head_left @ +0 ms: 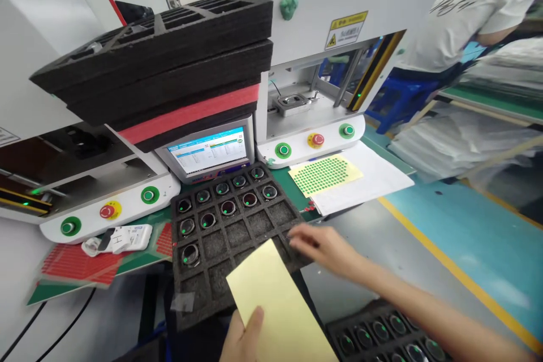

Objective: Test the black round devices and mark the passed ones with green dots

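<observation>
My left hand (244, 335) grips a pale yellow sheet (278, 305) near its lower left edge, thumb on top. The sheet partly covers a black foam tray (214, 294) with square pockets. Round dark lens-like parts with shiny rims, such as this one (190, 254), sit in several pockets and bear small green dots. Over the tray's right edge hovers my right hand (316, 244), fingers bent and smeared by motion; whether they hold anything is not visible. A yellow sheet of green dot stickers (324, 175) lies on white paper (373, 178) beyond it.
A tall stack of foam trays (169, 79) rises above the small screen (207, 151). Button panels (316, 140) front two machines. A second filled tray (384, 336) lies at lower right. Red strip sheets (80, 263) and a white device (127, 238) lie left. A person (462, 17) sits at far right.
</observation>
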`<state>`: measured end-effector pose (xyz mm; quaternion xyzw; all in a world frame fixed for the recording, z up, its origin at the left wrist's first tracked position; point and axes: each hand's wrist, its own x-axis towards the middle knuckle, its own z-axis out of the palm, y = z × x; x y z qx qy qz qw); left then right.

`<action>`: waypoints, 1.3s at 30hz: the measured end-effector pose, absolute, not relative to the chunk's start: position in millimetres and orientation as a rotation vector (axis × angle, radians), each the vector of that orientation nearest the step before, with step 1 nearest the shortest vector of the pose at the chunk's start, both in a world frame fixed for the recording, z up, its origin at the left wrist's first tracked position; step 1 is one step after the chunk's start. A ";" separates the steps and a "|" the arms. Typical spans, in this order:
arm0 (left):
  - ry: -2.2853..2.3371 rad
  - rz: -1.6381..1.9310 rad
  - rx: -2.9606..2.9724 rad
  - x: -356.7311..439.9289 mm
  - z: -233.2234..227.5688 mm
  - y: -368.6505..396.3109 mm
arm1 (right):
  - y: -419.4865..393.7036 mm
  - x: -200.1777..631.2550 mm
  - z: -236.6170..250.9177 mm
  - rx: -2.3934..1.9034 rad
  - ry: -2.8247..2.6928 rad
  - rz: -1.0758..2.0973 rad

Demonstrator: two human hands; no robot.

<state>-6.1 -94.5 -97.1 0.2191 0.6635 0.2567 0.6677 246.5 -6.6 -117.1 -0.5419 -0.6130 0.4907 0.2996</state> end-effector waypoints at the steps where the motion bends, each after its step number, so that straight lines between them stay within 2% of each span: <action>1: 1.531 0.595 0.475 -8.6 -97.9 -92.6 | 4.0 263.0 -129.3 -1.529 -1.612 1.159; 4: 1.554 0.609 0.464 -17.2 -96.5 -86.6 | 33.5 307.6 -165.4 -1.689 -1.601 0.926; 10: 1.545 0.606 0.505 -19.0 -84.3 -82.6 | 57.3 331.2 -202.6 -1.745 -1.737 0.867; 39: 1.597 0.713 0.362 -33.2 -116.7 -90.0 | 66.7 336.8 -204.5 -1.802 -1.845 0.934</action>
